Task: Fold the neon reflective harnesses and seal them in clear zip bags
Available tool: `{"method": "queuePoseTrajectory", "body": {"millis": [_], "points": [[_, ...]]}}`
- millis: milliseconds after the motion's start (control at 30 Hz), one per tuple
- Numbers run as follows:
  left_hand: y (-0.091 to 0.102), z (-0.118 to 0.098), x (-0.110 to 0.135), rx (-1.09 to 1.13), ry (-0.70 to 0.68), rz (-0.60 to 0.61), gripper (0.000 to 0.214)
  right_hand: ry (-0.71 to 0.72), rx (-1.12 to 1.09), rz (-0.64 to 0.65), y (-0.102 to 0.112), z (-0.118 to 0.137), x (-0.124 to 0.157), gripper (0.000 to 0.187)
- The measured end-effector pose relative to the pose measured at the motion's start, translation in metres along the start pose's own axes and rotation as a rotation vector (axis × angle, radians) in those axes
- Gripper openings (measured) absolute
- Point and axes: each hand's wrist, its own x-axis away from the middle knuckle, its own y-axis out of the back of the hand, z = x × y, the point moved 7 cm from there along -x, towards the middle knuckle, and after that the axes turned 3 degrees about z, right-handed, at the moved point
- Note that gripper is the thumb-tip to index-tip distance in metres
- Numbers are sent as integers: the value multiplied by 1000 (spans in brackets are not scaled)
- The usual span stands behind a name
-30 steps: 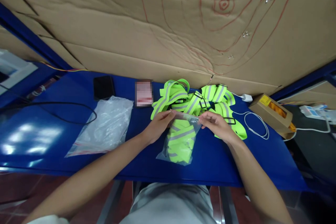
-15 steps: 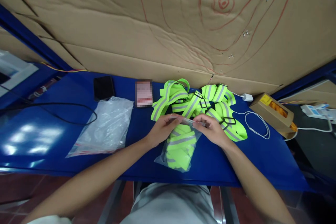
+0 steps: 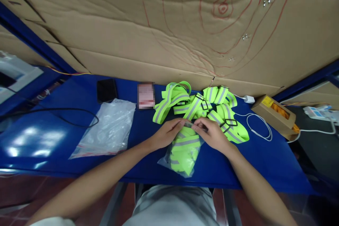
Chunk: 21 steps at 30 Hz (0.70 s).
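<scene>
A clear plastic bag (image 3: pixel 164 162) lies at the front of the blue table, its mouth turned toward the back. Inside it is a folded neon-yellow reflective strap (image 3: pixel 185 152) with grey stripes. My left hand (image 3: pixel 169 132) pinches the bag's top edge on the left. On the same edge, a little to the right, my right hand (image 3: pixel 210 132) is closed with thumb and fingers together. Just behind my hands lies a heap of reflective straps (image 3: pixel 194 104) with black buckles, partly hidden by my fingers.
Flat empty plastic bags (image 3: pixel 108 127) lie on the blue table (image 3: pixel 148 169) to the left, near a black flat object (image 3: pixel 106 90) and a blurred pink card (image 3: pixel 146 95). A white cable (image 3: pixel 258 129) and a cardboard box (image 3: pixel 275 114) are right. A cardboard wall (image 3: pixel 119 39) stands behind.
Both hands still grip the bag's top edge; they have drawn slightly closer together along it. The view has shifted a little.
</scene>
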Motion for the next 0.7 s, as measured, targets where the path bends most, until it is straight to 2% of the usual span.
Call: {"method": "queuePoseTrajectory", "body": {"millis": [167,233,333,500,600,700], "points": [[8,-1,3,-36,15,-99,32,-17,-18,80,-4,-9,1,22],[7,0,3,-31,28,-81,31,-26,-38,138,-6,-11,1,20],[0,-1,3,-71,26,-16,27,37,5,172,-9,-2,2,18],[-8,-4,6,-138,43,27,25,64,61,186,-20,7,3,28],[-7,-7,7,-116,44,46,26,100,-4,194,-25,8,2,33],[-2,-9,5,-53,48,35,29,70,-61,158,-24,2,0,33]]}}
